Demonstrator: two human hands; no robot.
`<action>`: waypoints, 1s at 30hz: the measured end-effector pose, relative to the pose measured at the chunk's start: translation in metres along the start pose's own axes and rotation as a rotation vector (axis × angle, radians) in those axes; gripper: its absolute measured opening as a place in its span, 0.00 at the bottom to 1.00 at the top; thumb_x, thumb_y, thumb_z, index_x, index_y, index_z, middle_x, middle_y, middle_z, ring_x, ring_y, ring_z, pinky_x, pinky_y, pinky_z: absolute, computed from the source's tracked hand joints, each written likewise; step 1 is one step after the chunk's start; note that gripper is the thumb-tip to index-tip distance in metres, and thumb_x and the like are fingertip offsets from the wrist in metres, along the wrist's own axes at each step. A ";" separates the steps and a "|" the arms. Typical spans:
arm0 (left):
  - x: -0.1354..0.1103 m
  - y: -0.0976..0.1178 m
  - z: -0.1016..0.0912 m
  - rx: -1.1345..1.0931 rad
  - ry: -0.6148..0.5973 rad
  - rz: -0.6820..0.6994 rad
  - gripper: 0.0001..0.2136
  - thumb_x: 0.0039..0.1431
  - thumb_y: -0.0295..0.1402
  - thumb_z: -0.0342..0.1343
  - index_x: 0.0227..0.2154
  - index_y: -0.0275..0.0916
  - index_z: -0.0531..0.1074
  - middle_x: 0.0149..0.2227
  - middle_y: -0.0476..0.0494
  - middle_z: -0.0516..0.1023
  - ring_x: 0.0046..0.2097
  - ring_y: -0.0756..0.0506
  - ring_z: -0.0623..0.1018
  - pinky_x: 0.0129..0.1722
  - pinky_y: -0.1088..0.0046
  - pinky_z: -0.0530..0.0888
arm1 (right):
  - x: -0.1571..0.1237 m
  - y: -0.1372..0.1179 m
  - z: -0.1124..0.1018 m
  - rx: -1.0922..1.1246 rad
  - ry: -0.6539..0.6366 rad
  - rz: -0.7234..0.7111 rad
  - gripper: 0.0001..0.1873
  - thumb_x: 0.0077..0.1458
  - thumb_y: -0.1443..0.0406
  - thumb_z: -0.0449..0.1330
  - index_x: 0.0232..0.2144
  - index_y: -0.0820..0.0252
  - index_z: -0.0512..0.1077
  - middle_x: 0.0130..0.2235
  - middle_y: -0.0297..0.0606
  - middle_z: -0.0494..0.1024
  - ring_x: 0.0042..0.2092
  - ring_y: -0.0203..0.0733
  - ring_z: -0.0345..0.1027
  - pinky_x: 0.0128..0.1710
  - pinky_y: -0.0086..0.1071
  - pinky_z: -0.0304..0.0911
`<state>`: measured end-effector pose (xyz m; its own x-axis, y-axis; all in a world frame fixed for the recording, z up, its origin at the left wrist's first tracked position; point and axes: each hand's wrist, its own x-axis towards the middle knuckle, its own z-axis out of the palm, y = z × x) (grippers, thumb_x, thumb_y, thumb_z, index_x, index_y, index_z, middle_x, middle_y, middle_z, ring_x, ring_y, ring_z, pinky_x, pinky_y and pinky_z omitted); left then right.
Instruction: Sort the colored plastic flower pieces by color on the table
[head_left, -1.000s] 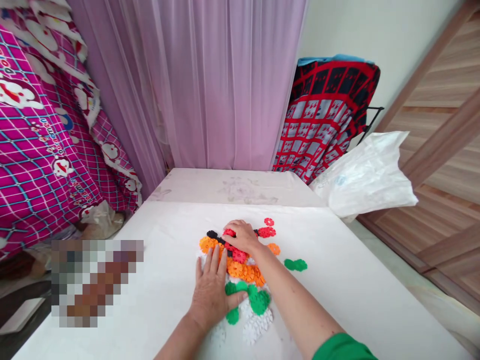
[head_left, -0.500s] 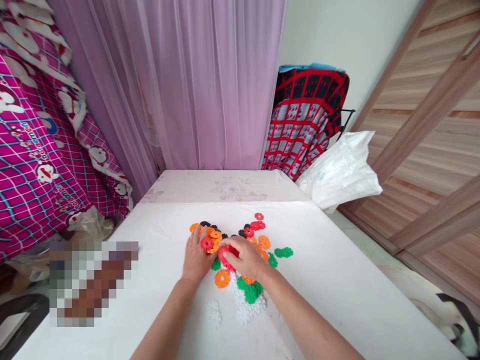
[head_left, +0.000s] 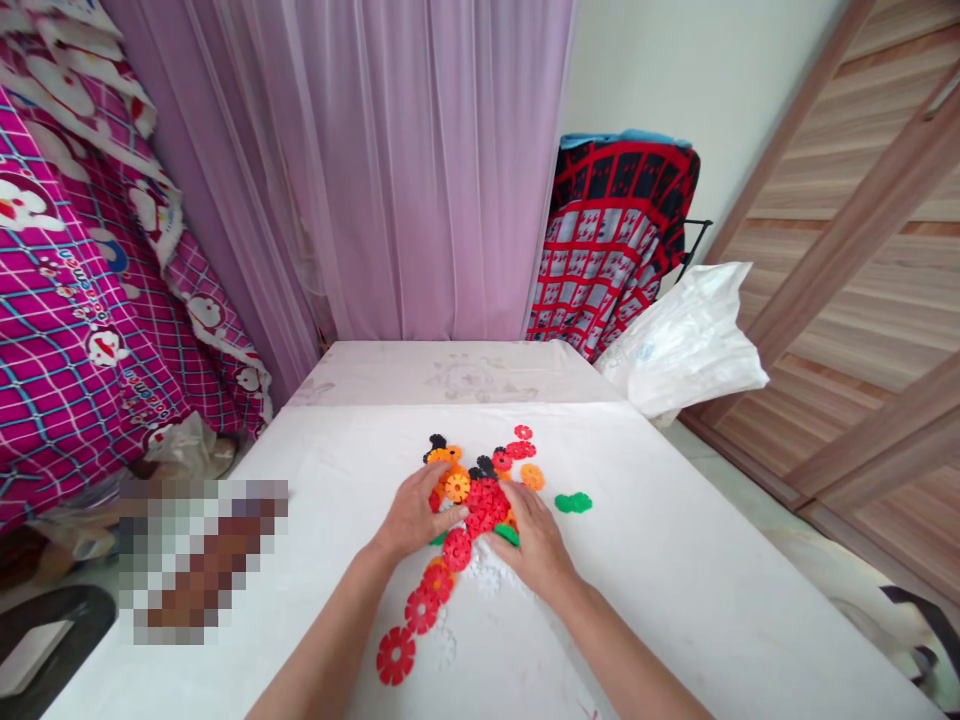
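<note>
A pile of notched plastic discs lies on the white table, with red discs point(head_left: 487, 505) heaped in its middle. My left hand point(head_left: 418, 512) rests at the pile's left side, fingers apart, touching the orange discs point(head_left: 457, 487). On the opposite side my right hand point(head_left: 534, 535) curves around the heap with its fingers spread, a green disc point(head_left: 508, 535) by its thumb. White discs point(head_left: 489, 577) lie between the wrists. A line of red discs point(head_left: 421, 609) runs toward me, left of the white ones. Black discs point(head_left: 484, 467) show at the back.
The white tabletop point(head_left: 660, 580) spreads around the pile. Two green discs point(head_left: 574, 503) lie off to the right. A white plastic bag point(head_left: 686, 340) is at the table's right far corner. Purple curtains point(head_left: 442, 180) hang behind, and a pink patterned cloth point(head_left: 82, 280) on the left.
Both hands have drawn the discs closer into a middle heap. My right hand has shifted right and let go of red discs. Red discs now trail toward me on the left.
</note>
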<state>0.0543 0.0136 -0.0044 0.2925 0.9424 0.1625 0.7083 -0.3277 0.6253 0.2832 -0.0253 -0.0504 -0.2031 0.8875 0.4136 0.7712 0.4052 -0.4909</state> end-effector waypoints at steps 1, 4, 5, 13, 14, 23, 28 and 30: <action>-0.006 0.003 -0.002 -0.051 -0.046 0.042 0.35 0.51 0.52 0.57 0.60 0.40 0.63 0.61 0.35 0.67 0.61 0.37 0.67 0.61 0.56 0.62 | 0.013 -0.002 0.005 0.058 -0.002 -0.011 0.36 0.49 0.63 0.60 0.61 0.56 0.61 0.58 0.47 0.68 0.59 0.54 0.61 0.57 0.51 0.58; -0.033 0.009 -0.013 -0.090 -0.194 0.058 0.39 0.50 0.56 0.56 0.62 0.42 0.59 0.62 0.36 0.64 0.62 0.36 0.65 0.62 0.54 0.60 | 0.045 -0.012 0.017 0.225 -0.011 0.073 0.35 0.45 0.71 0.58 0.58 0.53 0.65 0.53 0.42 0.74 0.54 0.50 0.66 0.56 0.46 0.61; -0.044 0.010 -0.018 -0.068 -0.241 0.063 0.41 0.49 0.57 0.56 0.64 0.42 0.56 0.64 0.36 0.61 0.64 0.35 0.62 0.63 0.52 0.58 | 0.054 -0.017 0.019 0.297 -0.021 0.110 0.34 0.45 0.71 0.58 0.56 0.52 0.67 0.52 0.40 0.75 0.53 0.48 0.67 0.55 0.45 0.62; -0.101 -0.001 -0.012 0.316 -0.313 0.105 0.56 0.38 0.63 0.59 0.67 0.46 0.41 0.70 0.32 0.37 0.68 0.25 0.42 0.62 0.36 0.44 | 0.071 0.003 -0.023 0.371 0.063 0.213 0.18 0.52 0.63 0.55 0.46 0.54 0.73 0.47 0.39 0.78 0.48 0.43 0.71 0.51 0.39 0.65; -0.098 -0.002 -0.006 0.339 -0.270 0.106 0.55 0.39 0.62 0.59 0.67 0.46 0.42 0.70 0.31 0.38 0.68 0.25 0.43 0.62 0.37 0.46 | 0.065 0.014 -0.032 0.240 0.112 0.245 0.17 0.53 0.63 0.55 0.45 0.54 0.74 0.48 0.40 0.77 0.51 0.44 0.69 0.54 0.41 0.62; -0.017 0.017 0.037 0.154 0.046 0.036 0.43 0.48 0.46 0.62 0.65 0.42 0.51 0.69 0.32 0.44 0.68 0.32 0.51 0.62 0.49 0.59 | 0.034 0.022 -0.012 -0.154 0.104 0.498 0.23 0.57 0.61 0.52 0.53 0.64 0.69 0.56 0.50 0.70 0.58 0.50 0.61 0.59 0.44 0.55; 0.003 0.022 0.047 -0.089 0.123 -0.057 0.41 0.49 0.35 0.62 0.65 0.44 0.50 0.70 0.36 0.41 0.68 0.36 0.51 0.63 0.56 0.61 | 0.064 -0.012 0.023 0.265 0.141 0.488 0.23 0.56 0.64 0.48 0.52 0.58 0.70 0.53 0.42 0.74 0.55 0.44 0.65 0.59 0.39 0.57; 0.009 0.022 0.048 -0.174 0.151 -0.052 0.38 0.50 0.33 0.61 0.64 0.43 0.53 0.69 0.36 0.46 0.68 0.38 0.53 0.64 0.56 0.59 | 0.072 -0.019 0.030 0.491 0.177 0.547 0.21 0.55 0.62 0.49 0.49 0.56 0.72 0.52 0.39 0.75 0.54 0.44 0.67 0.58 0.39 0.58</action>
<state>0.1032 0.0117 -0.0261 0.1496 0.9614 0.2311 0.5943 -0.2743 0.7560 0.2359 0.0374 -0.0345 0.2632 0.9585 0.1092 0.3680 0.0048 -0.9298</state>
